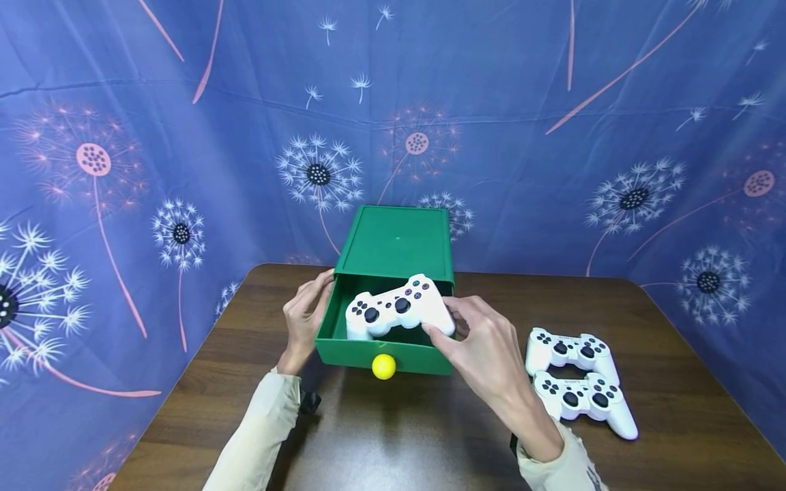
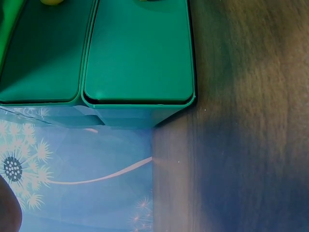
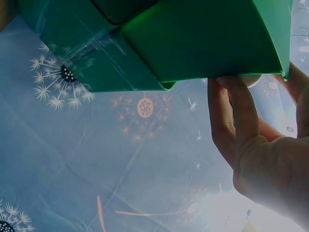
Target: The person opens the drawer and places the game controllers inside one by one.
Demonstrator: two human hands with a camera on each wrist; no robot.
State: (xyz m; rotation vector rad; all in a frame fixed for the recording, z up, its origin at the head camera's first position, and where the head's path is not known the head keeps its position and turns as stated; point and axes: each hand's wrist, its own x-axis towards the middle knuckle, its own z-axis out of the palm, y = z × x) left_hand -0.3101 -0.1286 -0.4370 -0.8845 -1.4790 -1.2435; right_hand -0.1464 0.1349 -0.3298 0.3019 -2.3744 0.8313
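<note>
A green cabinet [image 1: 399, 239] stands toward the back of the table with its top drawer [image 1: 344, 352] pulled out; a yellow round knob [image 1: 383, 367] sits on the drawer front. My right hand [image 1: 482, 344] pinches a white game controller [image 1: 417, 307] by its right grip, thumb in front. Tilted, with buttons and sticks facing me, the controller overlaps the drawer's opening. In the right wrist view the drawer wall hides most of it behind the fingers [image 3: 246, 108]. My left hand [image 1: 305, 320] rests against the cabinet's left side with fingers extended, near the drawer's edge.
Two more white controllers, a far one [image 1: 568, 343] and a near one [image 1: 583, 397], lie close together on the wooden table [image 1: 202, 409] at the right. Below the pulled drawer the left wrist view shows closed drawer fronts [image 2: 140, 53]. A blue patterned cloth [image 1: 503, 170] hangs behind.
</note>
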